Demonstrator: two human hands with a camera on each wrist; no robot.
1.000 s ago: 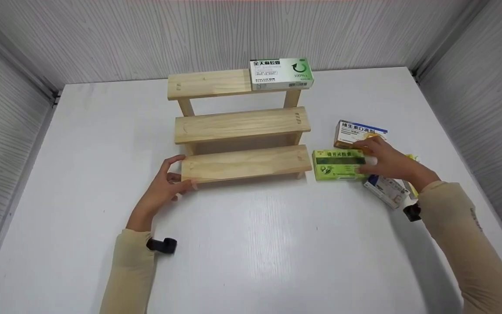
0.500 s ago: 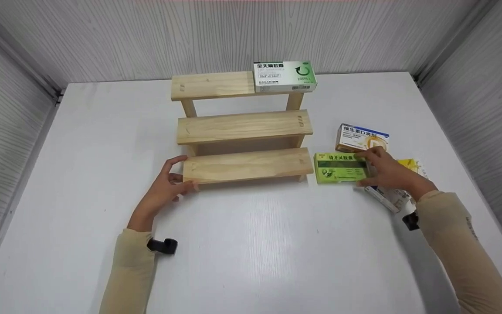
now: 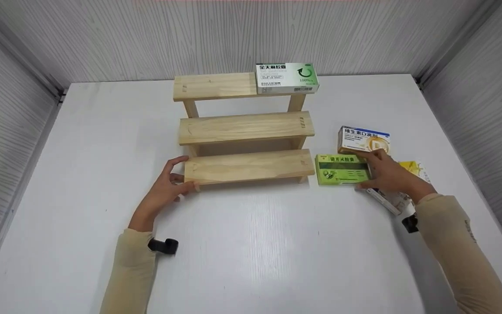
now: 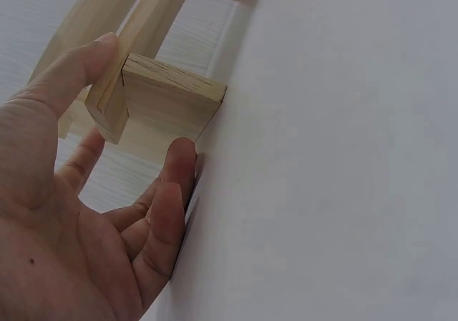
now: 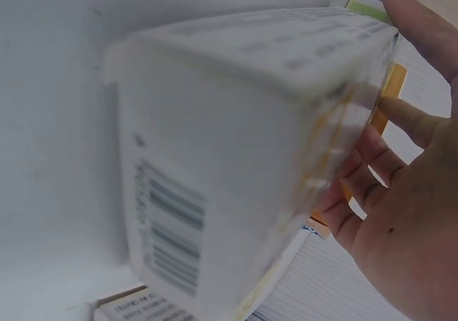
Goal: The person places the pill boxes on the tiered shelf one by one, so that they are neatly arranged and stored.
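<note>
The right hand (image 3: 388,174) has spread at the green box (image 3: 341,170) (thumb now by its near corner).

3 grey-grained walls (image 3: 242,35) beside and behind a white tabletop (image 3: 251,257), dark fittings (image 3: 418,81) at its far corners

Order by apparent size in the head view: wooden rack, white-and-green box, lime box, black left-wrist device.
1. Wooden rack, clearly largest.
2. White-and-green box and lime box: too alike to rank; the right hand overlaps the lime one.
3. Black left-wrist device, smallest.
</note>
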